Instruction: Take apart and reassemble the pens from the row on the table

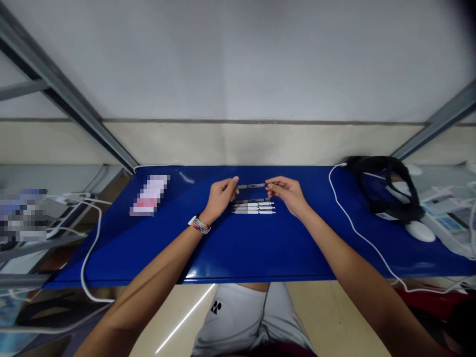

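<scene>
A dark pen (pixel 252 186) is held level above the blue table (pixel 238 248). My left hand (pixel 220 194) pinches its left end and my right hand (pixel 288 193) pinches its right end. Just below, three pens (pixel 254 207) lie side by side on the table, mostly white, the farthest one darker. A colourful band is on my left wrist.
A blurred white and pink card (pixel 149 195) lies at the back left. A black headset (pixel 390 191) and white devices (pixel 420 230) sit at the right, with a white cable (pixel 357 230) trailing across the table. Another white cable (pixel 89 248) hangs off the left edge. Grey metal struts rise at both sides.
</scene>
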Motion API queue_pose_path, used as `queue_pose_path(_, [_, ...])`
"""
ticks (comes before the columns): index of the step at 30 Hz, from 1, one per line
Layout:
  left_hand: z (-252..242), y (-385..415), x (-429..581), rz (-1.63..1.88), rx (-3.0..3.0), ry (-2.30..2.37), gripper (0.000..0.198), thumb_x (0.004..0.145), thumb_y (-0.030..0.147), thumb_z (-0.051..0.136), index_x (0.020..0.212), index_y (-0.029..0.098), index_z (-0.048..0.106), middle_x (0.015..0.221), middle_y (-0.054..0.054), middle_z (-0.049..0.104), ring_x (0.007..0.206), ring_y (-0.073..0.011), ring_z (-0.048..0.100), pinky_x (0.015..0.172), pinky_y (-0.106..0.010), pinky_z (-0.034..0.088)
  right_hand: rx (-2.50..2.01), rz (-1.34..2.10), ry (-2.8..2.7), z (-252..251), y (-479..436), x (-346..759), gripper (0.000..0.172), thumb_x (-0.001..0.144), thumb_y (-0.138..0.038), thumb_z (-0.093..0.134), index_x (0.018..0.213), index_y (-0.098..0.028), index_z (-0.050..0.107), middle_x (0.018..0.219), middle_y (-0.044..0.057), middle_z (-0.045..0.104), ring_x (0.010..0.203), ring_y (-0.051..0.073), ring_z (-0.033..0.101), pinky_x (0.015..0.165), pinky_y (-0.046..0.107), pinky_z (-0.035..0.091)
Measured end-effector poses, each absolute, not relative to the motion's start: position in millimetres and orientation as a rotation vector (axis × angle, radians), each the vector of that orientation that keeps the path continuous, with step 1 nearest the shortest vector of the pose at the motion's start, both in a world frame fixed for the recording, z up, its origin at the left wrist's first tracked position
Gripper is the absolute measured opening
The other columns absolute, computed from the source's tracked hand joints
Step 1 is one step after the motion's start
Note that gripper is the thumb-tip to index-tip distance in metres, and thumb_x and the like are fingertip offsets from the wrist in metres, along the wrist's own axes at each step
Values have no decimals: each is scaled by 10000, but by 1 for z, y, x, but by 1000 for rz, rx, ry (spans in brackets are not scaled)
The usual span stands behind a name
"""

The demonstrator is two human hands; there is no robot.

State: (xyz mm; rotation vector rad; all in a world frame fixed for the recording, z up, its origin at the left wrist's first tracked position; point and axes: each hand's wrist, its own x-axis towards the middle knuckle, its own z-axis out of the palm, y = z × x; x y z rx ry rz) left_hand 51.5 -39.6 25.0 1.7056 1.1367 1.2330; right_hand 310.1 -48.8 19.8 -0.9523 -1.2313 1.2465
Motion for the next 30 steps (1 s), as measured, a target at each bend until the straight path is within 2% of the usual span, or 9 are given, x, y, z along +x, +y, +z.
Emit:
queue_pose_path(4, [25, -39, 51, 1233, 1834, 1142, 309, 1032, 504, 662, 1092, 216, 754, 756, -7, 708, 732, -178, 657, 762, -322, 498, -983, 1266, -1149, 21, -49, 310, 328, 749, -455, 956, 957, -222, 855, 809, 45, 773, 689, 172, 693, 695, 350, 578])
queue_pose_path(6, [25, -38, 50, 1293, 1914, 1143, 359, 944, 419, 789, 1252, 247, 721, 918, -17, 748, 846, -192, 670, 844, -341, 517, -1003, 1262, -1096, 23, -49, 310, 341, 721, -458, 969, 935, -218, 854, 804, 46, 769, 693, 171, 687, 698, 351, 577])
queue_pose_path(8, [24, -36, 49, 1304, 1988, 1152, 200, 972, 409, 752, 1083, 244, 772, 945, -29, 761, 869, -200, 663, 869, -359, 512, -1005, 1264, -1066, 25, -49, 310, 344, 706, -453, 977, 923, -217, 854, 806, 47, 767, 699, 170, 681, 705, 352, 577])
queue_pose_path(11, [24, -33, 48, 1286, 1974, 1193, 441, 1089, 459, 556, 770, 220, 744, 775, -40, 735, 822, -207, 662, 887, -387, 500, -988, 1280, -1065, 24, -49, 311, 337, 704, -445, 978, 922, -218, 857, 806, 47, 765, 696, 167, 673, 702, 350, 570])
queue_pose_path(16, [24, -31, 46, 1288, 1910, 1137, 284, 971, 437, 753, 1172, 237, 762, 917, -23, 751, 845, -197, 671, 862, -361, 523, -987, 1286, -1045, 22, -47, 311, 332, 701, -443, 977, 919, -224, 856, 802, 47, 763, 702, 171, 670, 710, 357, 569])
queue_pose_path(18, [24, -31, 45, 1264, 1945, 1146, 234, 995, 452, 719, 1017, 227, 782, 882, -28, 748, 843, -200, 667, 881, -367, 518, -988, 1285, -1041, 22, -47, 312, 332, 702, -441, 977, 922, -224, 856, 808, 48, 763, 708, 173, 670, 715, 360, 569])
queue_pose_path(20, [23, -29, 44, 1229, 1945, 1172, 417, 1075, 487, 576, 813, 218, 756, 774, -35, 721, 807, -202, 662, 870, -374, 508, -987, 1284, -1044, 21, -46, 312, 335, 708, -443, 974, 929, -221, 855, 812, 52, 763, 713, 176, 670, 719, 364, 569])
queue_pose_path(25, [22, -27, 44, 1282, 1857, 1104, 287, 935, 471, 782, 1089, 231, 752, 891, -16, 735, 833, -190, 676, 827, -336, 521, -1008, 1273, -1019, 20, -45, 313, 352, 696, -452, 977, 920, -213, 846, 806, 53, 762, 703, 176, 665, 712, 367, 566])
queue_pose_path(30, [20, -25, 41, 1223, 1811, 1225, 542, 1065, 560, 551, 672, 204, 660, 641, -12, 632, 638, -162, 583, 687, -316, 450, -1005, 1283, -1027, 21, -45, 314, 337, 705, -439, 963, 932, -221, 843, 823, 50, 763, 723, 177, 670, 731, 366, 573])
